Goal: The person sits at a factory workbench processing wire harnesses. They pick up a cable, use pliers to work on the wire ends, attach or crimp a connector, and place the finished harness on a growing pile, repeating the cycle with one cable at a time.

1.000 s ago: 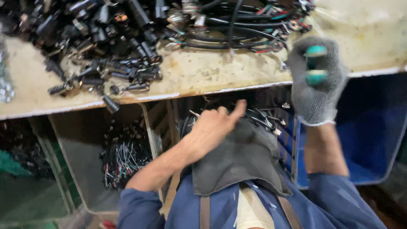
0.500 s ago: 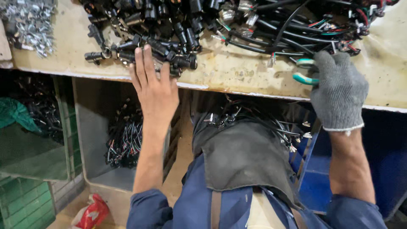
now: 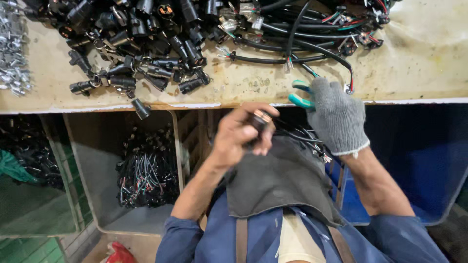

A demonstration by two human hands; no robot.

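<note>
The bare left hand [image 3: 239, 139] sits near the middle of the view, just below the bench edge, its fingers curled tight around a small black cylindrical connector [image 3: 260, 120] with a brassy ring showing at its top end; the hand is blurred, so how firmly the piece is pinched cannot be told. At about three o'clock from it, the right hand [image 3: 336, 117], in a grey knit glove, is closed on green-handled pliers [image 3: 300, 95], whose handles poke out toward ten o'clock over the lip of the worn workbench [image 3: 429, 58]; the tool's nose is hidden. The likeliest slip, as I judge it, is the connector escaping the bare fingers: it is held over the dark apron [image 3: 278, 180] and above the open bin of wired parts [image 3: 146, 170] at seven o'clock, so a drop could lose it among look-alikes. The glove dulls feel, so the pliers could bite off-centre and mar the ring or nip the bare fingertips close by. The black cable [image 3: 292, 58] at twelve o'clock trails near the gloved wrist and could snag, dragging the pile of loose black connectors [image 3: 141, 44] at eleven o'clock toward the edge, where one piece [image 3: 140, 108] already overhangs.
</note>
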